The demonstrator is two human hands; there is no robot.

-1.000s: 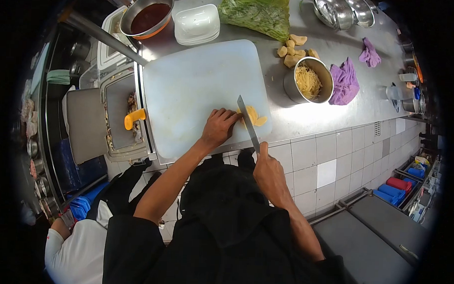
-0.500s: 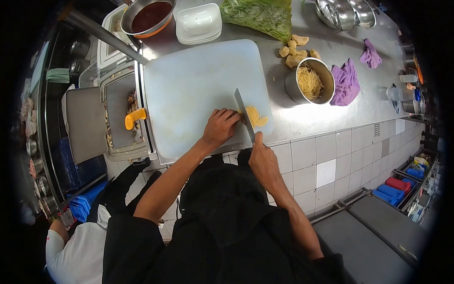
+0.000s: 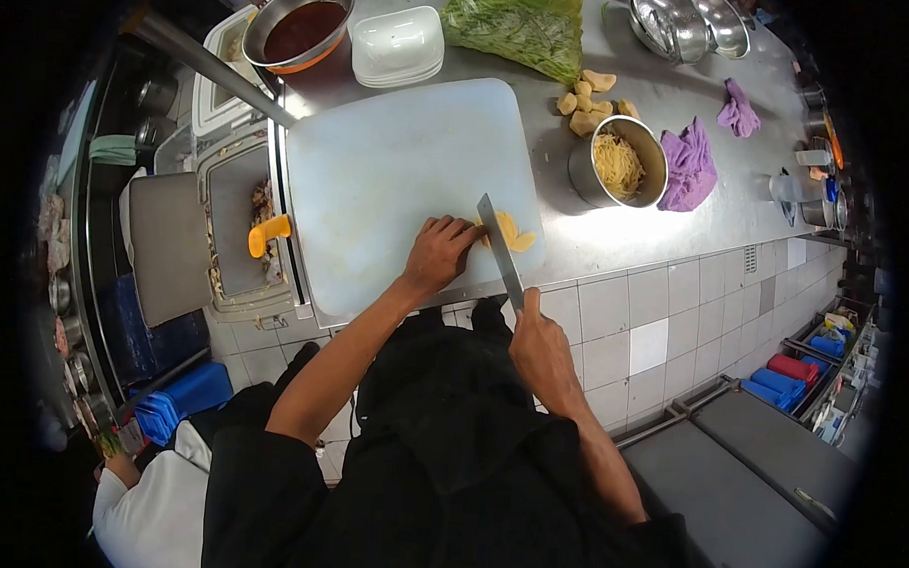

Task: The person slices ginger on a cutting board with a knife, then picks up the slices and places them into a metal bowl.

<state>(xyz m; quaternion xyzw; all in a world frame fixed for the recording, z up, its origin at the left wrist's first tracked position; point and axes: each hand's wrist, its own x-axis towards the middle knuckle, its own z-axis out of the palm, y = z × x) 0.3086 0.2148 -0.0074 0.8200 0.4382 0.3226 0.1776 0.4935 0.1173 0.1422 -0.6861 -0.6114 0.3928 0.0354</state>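
Observation:
My right hand (image 3: 544, 352) is closed around the handle of a kitchen knife (image 3: 502, 252), its long blade pointing away from me over the cutting board's near right corner. Beside the blade, my left hand (image 3: 441, 251) has its fingers curled down on a pale yellow piece that looks like peeled ginger, mostly hidden by the fingers and blade. Thin yellow slices (image 3: 517, 233) lie fanned out to the right of the blade. Under all this is a large white cutting board (image 3: 388, 172).
A metal pot (image 3: 581, 176) of yellow shreds stands right, near peeled lumps (image 3: 587, 101) and purple cloths (image 3: 690, 167). Behind the board are white dishes (image 3: 398, 44), a bowl of dark red liquid (image 3: 301, 33) and bagged greens (image 3: 514, 26). An open bin (image 3: 242, 216) and a co-worker's sleeve (image 3: 157, 494) are left.
My right hand and the knife have shifted toward me and slightly right. My left hand stays nearly in place. At lower left, the co-worker has moved down and away, showing more of the blue bin.

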